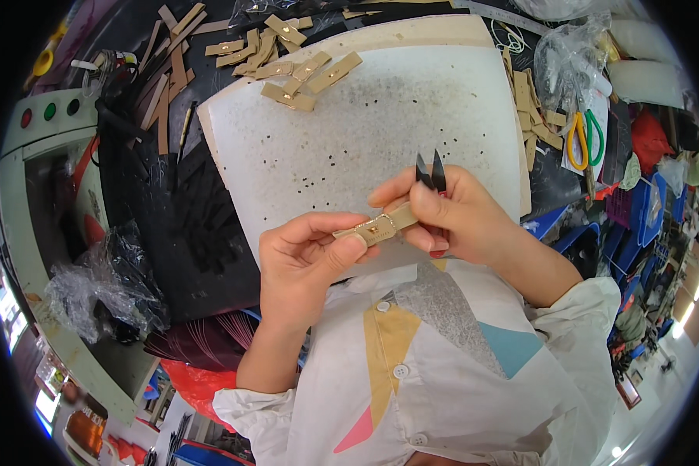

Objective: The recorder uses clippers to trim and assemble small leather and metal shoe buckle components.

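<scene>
A short tan strap piece with a small gold ornament and a beaded edge is held level between both hands, just in front of my body. My left hand is closed, pinching its left end between thumb and fingers. At the other end, my right hand grips the strap with thumb and fingertips. That same hand also keeps a pair of thread snips in its palm, dark blades pointing away and slightly apart, a bit of red handle showing below. The fingers partly hide the strap's ends.
A white board dotted with black scraps lies beneath. Similar tan pieces are heaped at its far edge, others at its right. Scissors with orange and green handles lie at right. Black strips and crumpled plastic are at left.
</scene>
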Demonstrator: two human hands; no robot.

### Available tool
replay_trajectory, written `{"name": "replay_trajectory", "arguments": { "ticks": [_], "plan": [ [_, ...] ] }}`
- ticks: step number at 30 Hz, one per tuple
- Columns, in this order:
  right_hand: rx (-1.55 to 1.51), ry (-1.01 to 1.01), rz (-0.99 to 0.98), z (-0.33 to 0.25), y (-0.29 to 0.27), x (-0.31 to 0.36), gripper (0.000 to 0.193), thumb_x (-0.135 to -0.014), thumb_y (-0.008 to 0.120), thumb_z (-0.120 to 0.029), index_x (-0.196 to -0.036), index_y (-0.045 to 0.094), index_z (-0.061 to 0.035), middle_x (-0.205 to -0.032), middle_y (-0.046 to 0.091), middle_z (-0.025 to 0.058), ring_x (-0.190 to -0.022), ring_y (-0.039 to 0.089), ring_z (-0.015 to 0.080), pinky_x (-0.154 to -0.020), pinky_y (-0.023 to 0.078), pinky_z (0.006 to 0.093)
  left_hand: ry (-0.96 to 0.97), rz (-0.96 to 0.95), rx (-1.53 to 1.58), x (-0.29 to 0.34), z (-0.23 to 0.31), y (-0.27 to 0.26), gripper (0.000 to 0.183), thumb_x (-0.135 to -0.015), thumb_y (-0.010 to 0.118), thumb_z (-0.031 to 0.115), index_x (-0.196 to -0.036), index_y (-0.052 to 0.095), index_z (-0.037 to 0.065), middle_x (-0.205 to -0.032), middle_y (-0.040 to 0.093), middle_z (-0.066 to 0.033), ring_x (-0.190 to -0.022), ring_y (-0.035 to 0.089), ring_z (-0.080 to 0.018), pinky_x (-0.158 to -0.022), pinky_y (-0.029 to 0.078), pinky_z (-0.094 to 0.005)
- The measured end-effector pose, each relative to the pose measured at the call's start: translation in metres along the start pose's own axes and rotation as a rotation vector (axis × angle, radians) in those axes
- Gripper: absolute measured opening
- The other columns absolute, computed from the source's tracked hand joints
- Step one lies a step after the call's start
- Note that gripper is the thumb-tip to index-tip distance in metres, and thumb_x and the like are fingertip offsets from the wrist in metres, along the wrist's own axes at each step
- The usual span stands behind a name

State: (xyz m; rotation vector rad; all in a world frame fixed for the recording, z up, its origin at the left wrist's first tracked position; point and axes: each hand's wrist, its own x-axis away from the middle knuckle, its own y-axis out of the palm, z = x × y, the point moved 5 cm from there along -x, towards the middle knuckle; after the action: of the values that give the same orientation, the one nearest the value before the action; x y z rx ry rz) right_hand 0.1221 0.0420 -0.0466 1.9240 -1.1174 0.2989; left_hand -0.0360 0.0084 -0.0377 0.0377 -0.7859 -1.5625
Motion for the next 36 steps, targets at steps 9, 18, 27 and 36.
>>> {"name": "replay_trajectory", "arguments": {
  "ticks": [9, 18, 27, 36],
  "plan": [
    [0.220, 0.001, -0.001, -0.014, 0.001, 0.001, 0.021, -0.080, 0.068, -0.021, -0.081, 0.064, 0.0001, -0.059, 0.054, 0.0008, -0.044, 0.040, 0.0037, -0.038, 0.025, 0.0187, -0.002, -0.081, -0.316, -0.001, 0.006, 0.002, 0.019, -0.082, 0.060, 0.000, -0.099, 0.060, -0.009, -0.084, 0.065, -0.0159, -0.072, 0.065, -0.0192, -0.065, 0.052, -0.0264],
    [0.033, -0.009, -0.010, -0.007, -0.003, -0.009, 0.020, -0.087, 0.059, -0.023, -0.087, 0.059, -0.0029, -0.058, 0.052, 0.0000, -0.044, 0.037, 0.0033, -0.038, 0.025, 0.0190, -0.029, 0.032, 0.053, -0.004, 0.005, 0.006, 0.024, -0.082, 0.060, -0.001, -0.105, 0.058, -0.009, -0.091, 0.065, -0.0183, -0.083, 0.065, -0.0210, -0.076, 0.053, -0.0295],
    [0.459, -0.414, 0.212, -0.003, 0.007, -0.002, 0.015, -0.087, 0.059, -0.016, -0.092, 0.060, -0.0019, -0.061, 0.056, -0.0006, -0.049, 0.045, 0.0024, -0.044, 0.034, 0.0175, 0.215, 0.293, -0.165, -0.008, -0.008, -0.003, 0.012, -0.084, 0.061, 0.003, -0.091, 0.060, -0.006, -0.083, 0.063, -0.0111, -0.068, 0.060, -0.0142, -0.062, 0.048, -0.0248],
    [0.350, -0.238, 0.150, -0.028, 0.009, 0.002, 0.014, -0.085, 0.058, -0.007, -0.097, 0.059, -0.0007, -0.070, 0.055, -0.0018, -0.056, 0.041, 0.0008, -0.049, 0.034, 0.0181, 0.868, -0.029, -0.903, 0.000, 0.027, 0.022, 0.014, -0.075, 0.067, -0.004, -0.088, 0.062, -0.006, -0.088, 0.064, -0.0149, -0.076, 0.062, -0.0126, -0.068, 0.051, -0.0234]
  ]
}}
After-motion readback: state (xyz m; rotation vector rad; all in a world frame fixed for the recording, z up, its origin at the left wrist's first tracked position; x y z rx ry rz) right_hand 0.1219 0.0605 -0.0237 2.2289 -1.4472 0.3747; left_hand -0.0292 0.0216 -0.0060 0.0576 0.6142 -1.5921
